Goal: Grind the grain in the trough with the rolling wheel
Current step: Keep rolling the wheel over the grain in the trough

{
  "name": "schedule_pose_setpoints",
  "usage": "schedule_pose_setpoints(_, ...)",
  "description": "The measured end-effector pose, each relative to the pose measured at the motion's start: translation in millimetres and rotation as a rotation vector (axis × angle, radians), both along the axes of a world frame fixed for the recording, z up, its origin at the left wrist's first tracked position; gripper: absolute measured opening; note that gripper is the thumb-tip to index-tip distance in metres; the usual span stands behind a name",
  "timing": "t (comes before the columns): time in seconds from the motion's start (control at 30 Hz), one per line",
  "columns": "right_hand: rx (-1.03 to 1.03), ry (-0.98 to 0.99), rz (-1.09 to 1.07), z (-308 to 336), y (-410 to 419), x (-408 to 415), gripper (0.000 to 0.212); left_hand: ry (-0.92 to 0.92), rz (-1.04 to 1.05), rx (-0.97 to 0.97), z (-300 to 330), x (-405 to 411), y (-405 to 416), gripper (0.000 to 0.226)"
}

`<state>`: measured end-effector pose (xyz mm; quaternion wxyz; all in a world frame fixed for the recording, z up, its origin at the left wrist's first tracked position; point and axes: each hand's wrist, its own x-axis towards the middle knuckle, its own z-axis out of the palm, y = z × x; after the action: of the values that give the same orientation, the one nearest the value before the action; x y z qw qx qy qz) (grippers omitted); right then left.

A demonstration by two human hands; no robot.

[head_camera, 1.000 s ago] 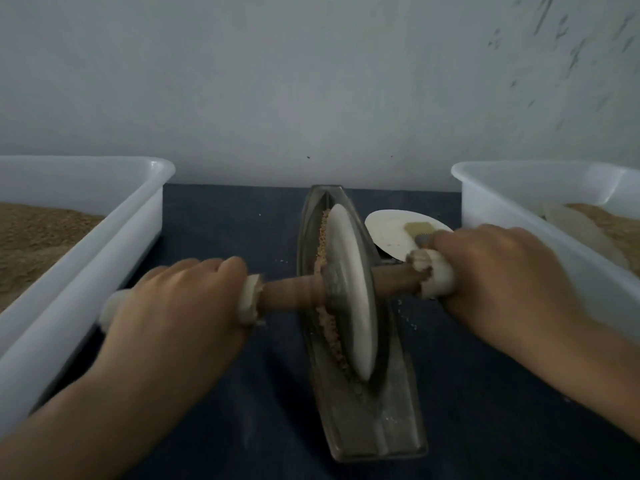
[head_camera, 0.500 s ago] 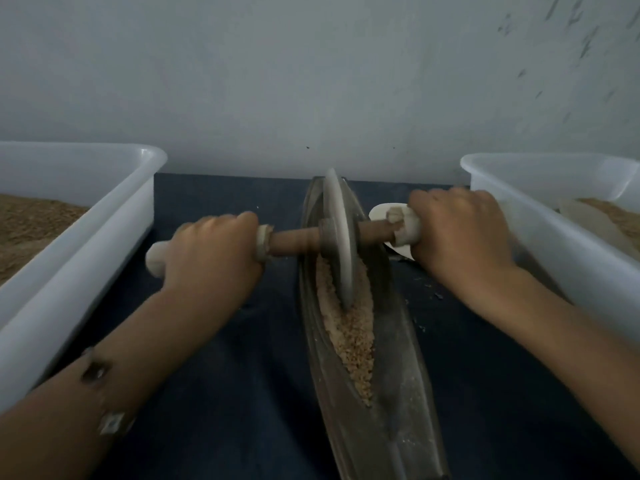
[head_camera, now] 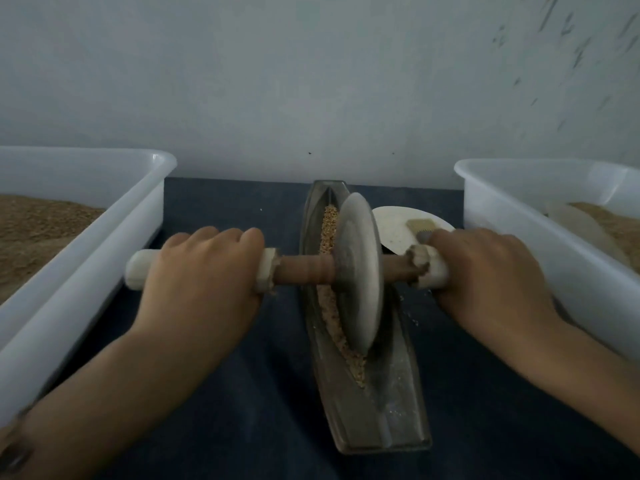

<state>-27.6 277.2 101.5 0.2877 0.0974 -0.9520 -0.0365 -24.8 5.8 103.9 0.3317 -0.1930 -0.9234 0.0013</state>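
A long boat-shaped metal trough (head_camera: 398, 393) lies lengthwise on the dark cloth in front of me. Tan grain (head_camera: 329, 223) fills its groove, showing behind and below the wheel. The grey rolling wheel (head_camera: 358, 271) stands upright in the groove about mid-trough, on a brown wooden axle (head_camera: 304, 270) with white end grips. My left hand (head_camera: 197, 282) grips the left white handle from above. My right hand (head_camera: 485, 275) grips the right handle the same way.
A white plastic tub (head_camera: 104, 233) of brown grain sits on the left, and another white tub (head_camera: 519, 230) with grain on the right. A white disc (head_camera: 398, 226) with a small brush lies behind the right handle. A pale wall closes the back.
The wheel has rolled back toward me from the far end of the trough to its middle, both hands moving with it. A second ago it stood nearer me.
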Motion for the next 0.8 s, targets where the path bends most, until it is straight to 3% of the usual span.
schedule_pose_setpoints(0.1, 0.012, 0.046, 0.063, 5.3, 4.7, 28.2, 0.017, -0.161, -0.033, -0.068, 7.3, 17.1, -8.6, 0.044)
schedule_pose_setpoints(0.17, 0.025, 0.074, 0.106, 8.0, 7.4, 36.7, 0.013, -0.365, 0.118, -0.102, 6.6, 7.6, -16.4, 0.037)
schedule_pose_setpoints(0.23, 0.041, 0.095, 0.115, 8.2, 8.4, 35.3, 0.014, -0.437, 0.156, -0.062, 6.6, 9.4, -19.4, 0.043)
schedule_pose_setpoints(0.33, 0.042, 0.116, 0.069, 2.2, 3.6, 18.1, 0.023, -0.209, -0.001, 0.013, -1.6, 18.4, -13.4, 0.05)
schedule_pose_setpoints(0.47, 0.017, 0.092, -0.017, -2.5, -5.8, -27.5, 0.027, -0.103, 0.089, 0.033, -3.4, -27.4, -1.2, 0.046)
schedule_pose_setpoints(0.57, 0.039, 0.131, -0.064, 1.8, -14.6, -64.5, 0.018, -0.19, 0.255, 0.05, -8.6, -72.0, 3.4, 0.034)
schedule_pose_setpoints(0.67, 0.081, 0.191, -0.081, 8.3, -23.1, -88.1, 0.017, -0.276, 0.269, 0.144, -13.8, -93.6, 1.8, 0.022)
schedule_pose_setpoints(0.8, 0.075, 0.199, -0.083, 7.6, -25.3, -85.6, 0.018, -0.197, 0.269, 0.114, -18.9, -87.1, 1.1, 0.031)
